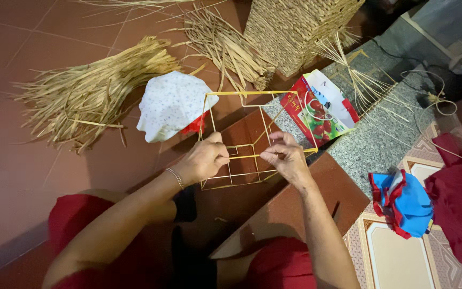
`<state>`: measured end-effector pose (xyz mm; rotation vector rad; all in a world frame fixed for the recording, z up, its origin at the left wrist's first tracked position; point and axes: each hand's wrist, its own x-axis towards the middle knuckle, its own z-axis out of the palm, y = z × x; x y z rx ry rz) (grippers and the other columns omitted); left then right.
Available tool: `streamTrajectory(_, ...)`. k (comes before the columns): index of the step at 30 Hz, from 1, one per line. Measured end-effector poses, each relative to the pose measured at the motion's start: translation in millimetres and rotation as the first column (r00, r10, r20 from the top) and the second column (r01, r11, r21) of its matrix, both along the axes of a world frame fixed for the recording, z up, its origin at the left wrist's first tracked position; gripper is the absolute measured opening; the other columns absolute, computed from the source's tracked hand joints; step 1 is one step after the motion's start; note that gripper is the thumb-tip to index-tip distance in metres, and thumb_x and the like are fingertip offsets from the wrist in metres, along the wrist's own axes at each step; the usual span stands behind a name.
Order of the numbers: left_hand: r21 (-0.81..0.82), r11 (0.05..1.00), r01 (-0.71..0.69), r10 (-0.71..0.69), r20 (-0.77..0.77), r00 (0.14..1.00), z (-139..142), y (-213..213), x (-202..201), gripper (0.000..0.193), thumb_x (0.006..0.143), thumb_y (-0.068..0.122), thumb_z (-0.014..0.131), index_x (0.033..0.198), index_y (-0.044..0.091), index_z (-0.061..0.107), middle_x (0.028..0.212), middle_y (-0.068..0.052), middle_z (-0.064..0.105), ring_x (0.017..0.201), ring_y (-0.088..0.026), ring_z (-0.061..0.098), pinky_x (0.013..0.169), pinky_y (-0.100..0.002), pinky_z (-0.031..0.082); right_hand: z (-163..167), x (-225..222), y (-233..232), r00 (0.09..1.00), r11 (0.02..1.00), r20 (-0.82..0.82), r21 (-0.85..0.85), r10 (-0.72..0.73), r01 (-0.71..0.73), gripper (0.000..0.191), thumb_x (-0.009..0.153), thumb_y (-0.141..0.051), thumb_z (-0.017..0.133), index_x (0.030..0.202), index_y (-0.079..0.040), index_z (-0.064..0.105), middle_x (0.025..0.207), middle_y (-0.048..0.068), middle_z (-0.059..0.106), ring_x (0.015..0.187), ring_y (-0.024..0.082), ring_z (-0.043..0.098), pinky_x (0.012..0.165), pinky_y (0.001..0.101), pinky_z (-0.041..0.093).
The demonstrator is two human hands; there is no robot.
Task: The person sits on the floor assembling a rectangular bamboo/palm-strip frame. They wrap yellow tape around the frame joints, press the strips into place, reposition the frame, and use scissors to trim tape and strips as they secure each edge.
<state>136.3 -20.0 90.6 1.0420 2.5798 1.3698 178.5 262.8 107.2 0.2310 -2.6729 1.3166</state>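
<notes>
A thin yellow wire frame (241, 101) shaped like an open box stands on the reddish floor in front of me. My left hand (205, 159) grips its near bar at the left, with a bracelet on the wrist. My right hand (286, 156) pinches the same bar at the right. A flat yellow strip (244, 157) runs between the two hands along that bar.
Bundles of dried straw (89, 88) lie at the left and at the back (225, 45). A woven basket (295, 27) stands behind. Beside the frame sit a white cloth (169, 104) and a red printed bag (322, 109); blue-red fabric (402, 203) and dark red cloth (458, 208) lie right.
</notes>
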Motion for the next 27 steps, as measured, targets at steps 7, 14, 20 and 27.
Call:
streamTrajectory(7, -0.12, 0.989, -0.091, 0.067, -0.194, 0.979, 2.5, -3.5, 25.6, 0.006, 0.088, 0.008, 0.07, 0.095, 0.007, 0.07, 0.114, -0.014, 0.053, 0.096, -0.033, 0.066, 0.078, -0.048, 0.054, 27.2, 10.1, -33.9, 0.909, 0.97, -0.415, 0.2, -0.042, 0.137, 0.047, 0.071, -0.012, 0.089, 0.115, -0.006, 0.071, 0.14, 0.019, 0.055, 0.13, 0.036, 0.053, 0.104, 0.0467, 0.048)
streamTrajectory(14, 0.163, 0.979, -0.125, 0.149, -0.148, 0.978, 0.7, -11.7, 34.8, 0.06, 0.084, 0.011, 0.072, 0.14, 0.004, 0.05, 0.125, -0.019, 0.054, 0.104, -0.042, 0.063, 0.083, -0.046, 0.055, 2.2, 24.9, -113.4, 0.929, 0.978, -0.356, 0.204, 0.102, -0.029, 0.022, 0.092, -0.01, 0.076, 0.112, -0.005, 0.07, 0.113, 0.012, 0.072, 0.106, 0.027, 0.067, 0.093, 0.0404, 0.053)
streamTrajectory(20, -0.029, 0.99, -0.141, 0.135, -0.16, 0.978, -3.7, -53.6, 29.7, 0.048, 0.08, 0.026, 0.082, 0.122, 0.01, 0.064, 0.091, -0.012, 0.073, 0.083, -0.034, 0.071, 0.08, -0.044, 0.052, 0.5, 18.6, -117.2, 0.953, 0.978, -0.292, 0.209, 0.085, -0.023, 0.01, 0.092, -0.013, 0.075, 0.097, -0.006, 0.069, 0.093, 0.008, 0.07, 0.088, 0.027, 0.067, 0.079, 0.0426, 0.047)
streamTrajectory(27, 0.393, 0.9, -0.188, -0.025, 0.477, 0.878, -1.2, -82.7, 38.9, 0.027, 0.101, 0.024, 0.067, 0.121, 0.005, 0.072, 0.085, -0.004, 0.068, 0.07, -0.007, 0.055, 0.061, -0.028, 0.047, 13.2, 19.9, -121.2, 0.949, 0.947, -0.27, 0.312, 0.166, -0.077, 0.01, 0.096, -0.014, 0.07, 0.101, -0.006, 0.069, 0.093, 0.009, 0.068, 0.091, 0.029, 0.066, 0.077, 0.0448, 0.046)
